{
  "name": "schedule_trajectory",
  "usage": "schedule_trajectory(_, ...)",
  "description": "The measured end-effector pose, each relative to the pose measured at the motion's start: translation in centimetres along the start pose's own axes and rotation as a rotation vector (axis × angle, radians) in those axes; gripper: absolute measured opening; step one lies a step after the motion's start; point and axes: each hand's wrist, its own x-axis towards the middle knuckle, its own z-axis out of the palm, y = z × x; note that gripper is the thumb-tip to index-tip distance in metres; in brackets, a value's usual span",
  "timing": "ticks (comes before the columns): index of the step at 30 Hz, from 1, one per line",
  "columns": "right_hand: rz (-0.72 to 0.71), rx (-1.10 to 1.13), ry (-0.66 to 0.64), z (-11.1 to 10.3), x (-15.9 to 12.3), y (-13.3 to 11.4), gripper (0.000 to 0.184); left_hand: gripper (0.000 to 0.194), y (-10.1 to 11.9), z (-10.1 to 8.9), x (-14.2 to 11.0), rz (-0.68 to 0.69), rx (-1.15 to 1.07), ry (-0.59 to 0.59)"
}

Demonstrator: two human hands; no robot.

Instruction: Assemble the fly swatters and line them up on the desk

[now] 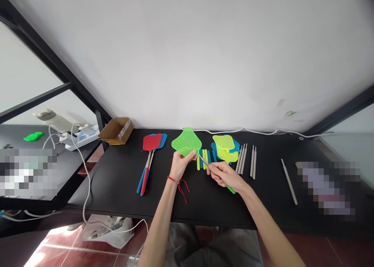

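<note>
A green fly swatter (186, 141) is held above the black table, its head tilted up to the left. My left hand (184, 161) pinches the base of the green mesh head, where the metal rod begins. Closed around the rod and upper handle is my right hand (223, 173), with the green handle end showing below it. Just behind my hands lie several yellow and blue handle grips (205, 159). To their right, yellow and blue swatter heads (226, 147) are piled up. Left of my hands rest red (152, 142) and blue (163, 140) fly swatters with handles attached.
Several grey metal rods (253, 162) lie right of the pile, and a single rod (289, 181) lies further right. An open cardboard box (117, 131) stands at the back left. A power strip (83, 137) with white cables is beyond it. The white wall borders the table's back.
</note>
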Motion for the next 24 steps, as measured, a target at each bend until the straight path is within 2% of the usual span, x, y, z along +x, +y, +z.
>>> schedule_trajectory(12,0.037,0.167,-0.057,0.22,0.04,0.13,0.040,0.028,0.37,0.52,-0.32,-0.030,-0.042,-0.093)
schedule_trajectory(19,0.082,0.223,-0.043,0.21,0.05,0.26,0.041,0.027,0.10,0.60,-0.26,-0.043,-0.041,-0.111)
schedule_trajectory(24,0.059,0.233,-0.068,0.18,0.06,0.16,0.041,0.026,0.02,0.94,-0.43,-0.019,-0.143,-0.157)
